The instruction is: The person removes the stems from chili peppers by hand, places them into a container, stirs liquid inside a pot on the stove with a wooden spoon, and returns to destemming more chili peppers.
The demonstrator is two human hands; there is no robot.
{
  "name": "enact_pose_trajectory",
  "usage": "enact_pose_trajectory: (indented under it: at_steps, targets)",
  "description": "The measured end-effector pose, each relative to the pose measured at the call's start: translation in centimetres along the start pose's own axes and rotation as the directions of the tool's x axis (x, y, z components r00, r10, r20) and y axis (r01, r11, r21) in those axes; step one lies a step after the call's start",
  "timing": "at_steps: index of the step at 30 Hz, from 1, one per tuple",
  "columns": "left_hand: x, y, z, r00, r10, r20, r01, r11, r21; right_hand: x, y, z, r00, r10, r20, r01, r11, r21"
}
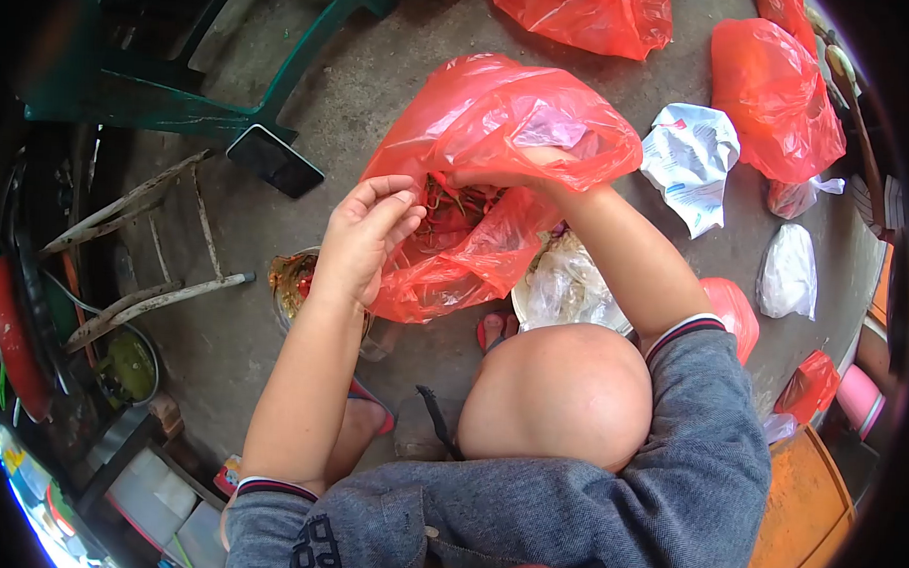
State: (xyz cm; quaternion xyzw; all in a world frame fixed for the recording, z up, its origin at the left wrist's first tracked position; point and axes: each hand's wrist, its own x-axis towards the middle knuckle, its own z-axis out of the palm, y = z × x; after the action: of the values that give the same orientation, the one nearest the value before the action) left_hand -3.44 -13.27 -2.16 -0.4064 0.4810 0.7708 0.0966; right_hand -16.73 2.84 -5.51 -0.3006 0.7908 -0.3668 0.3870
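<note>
A translucent red plastic bag (481,105) stands with its mouth gaping before me. Inside lie what look like red chilies with green stems (447,216). My left hand (364,231) is at the bag's left rim, fingers curled and thumb against them; what they pinch cannot be made out. My right hand (524,168) reaches into the bag, its fingers hidden by plastic and contents. Below the left wrist is a container of reddish-brown contents (292,278). Under my right forearm sits a bowl with clear plastic and pale contents (570,283).
More red bags (776,100) lie to the right and at the top, by crumpled printed paper (691,157) and a white bag (787,271). On the left are a green plastic chair (170,104), a phone (275,161) and a metal frame (164,299).
</note>
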Motion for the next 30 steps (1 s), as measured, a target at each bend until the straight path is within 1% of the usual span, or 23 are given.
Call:
enact_pose_trajectory:
  at_steps: [1,2,4,8,10,11,13,15,16,17,18,19,20,21,22,23,24,25,26,28,29,30]
  targets:
    - [0.1,-0.2,0.3,1.000,0.011,-0.020,-0.010,0.999,0.044,-0.3,0.1,-0.2,1.000,-0.022,-0.001,0.022,1.000,-0.003]
    - [0.2,-0.4,0.6,1.000,0.012,-0.018,-0.012,0.999,0.045,-0.5,0.2,-0.2,0.999,-0.039,0.001,0.039,0.999,-0.003]
    - [0.3,-0.8,0.9,0.999,-0.005,0.040,-0.001,0.989,0.150,-0.6,0.3,-0.1,0.998,-0.063,0.020,0.063,0.998,0.017]
    - [1.0,-1.3,0.7,0.997,0.030,0.072,-0.045,0.974,0.221,-0.3,0.5,0.4,0.990,-0.090,0.108,0.074,0.987,0.142]
    - [1.2,-1.5,0.6,0.987,0.153,-0.051,-0.140,0.968,0.207,-0.3,0.7,0.7,0.980,-0.080,0.184,0.037,0.974,0.225]
    - [1.4,-1.5,0.6,0.986,0.156,-0.053,-0.142,0.968,0.208,-0.3,0.8,0.9,0.974,-0.073,0.216,0.017,0.968,0.249]
    - [1.4,-1.7,0.5,0.969,0.230,-0.088,-0.207,0.955,0.213,-0.6,0.9,1.6,0.969,-0.085,0.230,0.023,0.965,0.260]
    - [1.3,-1.8,0.6,0.969,0.229,-0.089,-0.206,0.955,0.213,-0.6,1.3,2.7,0.982,-0.132,0.133,0.106,0.976,0.190]
    - [1.3,-1.8,0.7,0.968,0.233,-0.089,-0.210,0.954,0.214,-0.7,1.6,3.1,0.981,-0.189,0.037,0.184,0.977,0.109]
    - [1.3,-1.8,0.7,0.968,0.233,-0.087,-0.210,0.954,0.215,-0.8,1.9,3.6,0.982,-0.188,0.036,0.183,0.977,0.109]
    - [1.3,-1.8,0.7,0.968,0.232,-0.093,-0.208,0.955,0.210,-0.8,1.9,3.9,0.946,-0.316,-0.079,0.315,0.949,-0.019]
    - [1.2,-1.7,0.6,0.968,0.230,-0.101,-0.206,0.957,0.205,-0.8,1.8,4.1,0.877,-0.448,-0.173,0.423,0.892,-0.160]
    - [1.2,-1.6,0.5,0.967,0.232,-0.103,-0.208,0.957,0.204,-0.7,1.9,3.9,0.876,-0.450,-0.172,0.426,0.891,-0.160]
    - [1.1,-1.5,0.3,0.981,0.168,-0.096,-0.152,0.976,0.155,-0.8,1.4,3.2,0.907,-0.419,-0.048,0.417,0.907,-0.059]
    - [1.0,-1.3,0.1,0.991,0.102,-0.085,-0.093,0.990,0.105,-0.9,1.1,2.7,0.917,-0.392,0.079,0.390,0.920,0.040]
    - [1.0,-1.2,-0.1,0.991,0.101,-0.085,-0.092,0.990,0.104,-0.9,1.0,2.5,0.917,-0.391,0.081,0.389,0.920,0.040]
    - [1.0,-1.0,-0.4,0.999,0.007,-0.036,-0.006,1.000,0.014,-0.9,0.9,2.3,0.917,-0.345,0.199,0.278,0.912,0.303]
    - [0.9,-0.9,-0.6,0.996,-0.083,0.021,0.084,0.994,-0.070,-0.9,0.8,2.3,0.890,-0.326,0.321,0.117,0.841,0.528]
    - [1.0,-1.0,-0.8,0.996,-0.082,0.020,0.084,0.994,-0.072,-0.9,0.8,2.4,0.889,-0.326,0.322,0.117,0.842,0.527]
    - [1.1,-1.1,-1.2,0.983,-0.135,0.126,0.159,0.966,-0.206,-0.8,1.0,2.7,0.861,-0.352,0.368,0.049,0.775,0.629]
    - [1.0,-1.1,-1.3,0.983,-0.133,0.125,0.157,0.966,-0.206,-0.8,1.2,2.6,0.860,-0.354,0.368,0.050,0.775,0.630]
    - [0.6,-0.8,-1.4,0.990,-0.107,0.093,0.125,0.970,-0.209,-0.8,1.6,2.3,0.862,-0.307,0.404,0.024,0.821,0.571]
